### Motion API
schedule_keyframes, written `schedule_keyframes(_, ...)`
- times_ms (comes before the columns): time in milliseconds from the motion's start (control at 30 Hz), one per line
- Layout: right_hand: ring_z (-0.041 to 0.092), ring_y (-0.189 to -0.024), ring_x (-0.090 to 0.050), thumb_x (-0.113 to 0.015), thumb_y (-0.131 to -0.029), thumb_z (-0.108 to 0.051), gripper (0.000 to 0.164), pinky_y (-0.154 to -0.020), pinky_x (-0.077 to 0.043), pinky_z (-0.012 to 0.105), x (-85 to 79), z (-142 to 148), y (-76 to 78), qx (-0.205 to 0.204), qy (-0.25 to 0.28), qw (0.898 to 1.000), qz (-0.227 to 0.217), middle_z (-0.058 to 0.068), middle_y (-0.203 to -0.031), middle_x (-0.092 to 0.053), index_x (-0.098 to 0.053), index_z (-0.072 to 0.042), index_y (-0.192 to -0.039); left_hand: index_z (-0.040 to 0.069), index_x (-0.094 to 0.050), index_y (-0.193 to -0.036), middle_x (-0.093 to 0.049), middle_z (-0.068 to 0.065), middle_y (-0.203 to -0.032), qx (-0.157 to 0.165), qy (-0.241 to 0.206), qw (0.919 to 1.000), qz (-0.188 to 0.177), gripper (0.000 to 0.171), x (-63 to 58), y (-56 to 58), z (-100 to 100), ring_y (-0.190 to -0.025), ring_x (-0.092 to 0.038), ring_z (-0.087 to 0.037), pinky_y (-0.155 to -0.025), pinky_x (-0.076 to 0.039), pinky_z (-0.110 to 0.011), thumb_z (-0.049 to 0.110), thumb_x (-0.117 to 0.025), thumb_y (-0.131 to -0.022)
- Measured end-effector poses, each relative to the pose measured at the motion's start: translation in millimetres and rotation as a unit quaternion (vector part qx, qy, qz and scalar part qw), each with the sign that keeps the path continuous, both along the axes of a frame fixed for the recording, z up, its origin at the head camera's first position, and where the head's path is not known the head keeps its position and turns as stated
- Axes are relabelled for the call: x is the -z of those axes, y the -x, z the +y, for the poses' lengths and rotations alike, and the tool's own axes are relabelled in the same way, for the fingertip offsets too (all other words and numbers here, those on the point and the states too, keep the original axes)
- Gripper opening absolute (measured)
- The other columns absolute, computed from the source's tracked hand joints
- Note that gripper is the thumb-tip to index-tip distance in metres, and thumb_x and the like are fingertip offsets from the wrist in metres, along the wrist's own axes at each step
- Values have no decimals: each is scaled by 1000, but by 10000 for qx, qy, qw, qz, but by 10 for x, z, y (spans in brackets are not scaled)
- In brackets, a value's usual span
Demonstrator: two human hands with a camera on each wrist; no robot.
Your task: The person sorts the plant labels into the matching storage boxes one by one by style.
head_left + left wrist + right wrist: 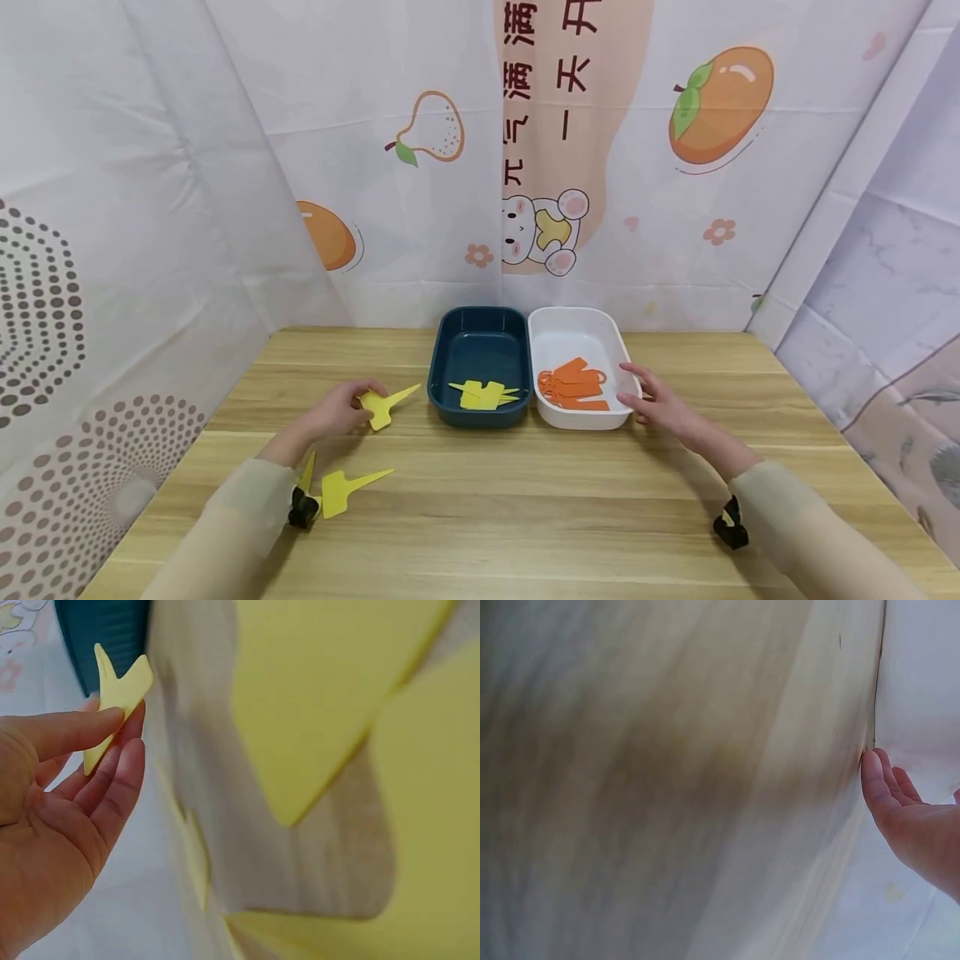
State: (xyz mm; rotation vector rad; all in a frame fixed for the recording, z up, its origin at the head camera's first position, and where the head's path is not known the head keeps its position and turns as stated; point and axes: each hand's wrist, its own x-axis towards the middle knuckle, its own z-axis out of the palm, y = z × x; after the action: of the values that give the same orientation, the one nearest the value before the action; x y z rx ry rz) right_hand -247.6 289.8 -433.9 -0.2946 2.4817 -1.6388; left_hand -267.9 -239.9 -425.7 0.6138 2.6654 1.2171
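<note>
Between thumb and fingers, my left hand (347, 410) pinches a yellow T-shaped plant label (381, 408) by its broad end, left of the dark blue bin. The same label (124, 694) shows at the fingertips in the left wrist view. My right hand (660, 404) touches the right rim of the white bin (632, 382); its fingers look fairly straight in the right wrist view. Several orange tags (573, 382) lie in the white bin. In the dark blue bin (480, 321) are several yellow labels (483, 395).
More yellow labels (335, 493) lie on the wooden table (525, 508) near my left forearm, one partly hidden by the sleeve. The two bins stand side by side close to the back edge, before a printed curtain (450, 225).
</note>
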Motion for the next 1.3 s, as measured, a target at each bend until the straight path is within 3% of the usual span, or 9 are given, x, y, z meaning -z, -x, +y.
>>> schedule_keyframes(100, 20, -84, -53, -58, -99, -12, 63, -64, -48, 26, -10, -7, -6, 4, 55, 10000, -4, 30, -120, -45, -23, 0, -149, -6, -59, -116, -59, -27, -114, -52, -204, 9997, 141, 32, -62, -3, -52, -75, -59, -23, -59, -50, -29, -14, -62, -85)
schedule_keyframes(233, 20, -84, -52, -58, -99, -11, 63, -63, -48, 26, -21, -13, -15, 2, 95, 10000, -27, 30, -120, -45, -22, 0, -149, -5, -57, -123, -58, -26, -119, -301, -383, 9985, 236, 37, -175, 10, -106, -75, -57, -21, -67, -53, -34, -7, -66, -87)
schedule_keyframes(333, 21, -84, -53, -58, -99, -12, 63, -63, -48, 26, -25, -14, -14, -10, 73, 10000, -36, 31, -121, -45, -22, 0, -150, -5, -56, -126, -59, -25, -113, -445, -557, 9972, 210, 39, -276, 30, -110, -66, -57, -25, -66, -55, -38, -6, -67, -88)
schedule_keyframes(467, 22, -83, -52, -58, -99, -12, 63, -63, -48, 26, -26, -16, -8, 0, 62, 10000, -67, 31, -120, -45, -22, 0, -150, -3, -55, -128, -60, -22, -108, -480, -622, 9964, 312, 41, -425, 55, -52, -73, -65, -29, -63, -55, -33, -3, -67, -89)
schedule_keyframes(700, 21, -84, -53, -58, -99, -12, 63, -63, -48, 27, -26, -12, -7, 6, 55, 10000, -60, 32, -121, -45, -23, 0, -149, -2, -54, -129, -63, -17, -102, -347, -467, 9980, 260, 41, -610, 152, 168, -74, -63, -21, -67, -54, -27, 1, -67, -90)
schedule_keyframes(833, 21, -85, -53, -58, -99, -12, 63, -64, -48, 27, -25, -12, -9, 3, 65, 10000, -62, 32, -121, -43, -23, 0, -149, -2, -54, -128, -60, -21, -110, -139, -451, 9986, 255, 39, -659, 242, 323, -74, -61, -21, -69, -55, -30, -3, -66, -90)
schedule_keyframes(1033, 19, -78, -52, -58, -99, -12, 63, -62, -46, 25, -19, -5, -7, -23, 158, 9999, -55, 30, -118, -44, -22, 1, -149, 2, -57, -126, -54, -22, -129, 55, -231, 9993, 290, 36, -722, 380, 578, -83, -63, -31, -69, -53, -34, -2, -65, -90)
schedule_keyframes(1300, 20, -77, -51, -57, -99, -14, 63, -62, -45, 24, -20, 0, -9, -32, 116, 9999, -63, 30, -118, -42, -22, 0, -149, 7, -61, -126, -52, -17, -131, 376, 90, 9988, 300, 36, -709, 559, 897, -96, -62, -28, -80, -54, -36, -2, -64, -91)
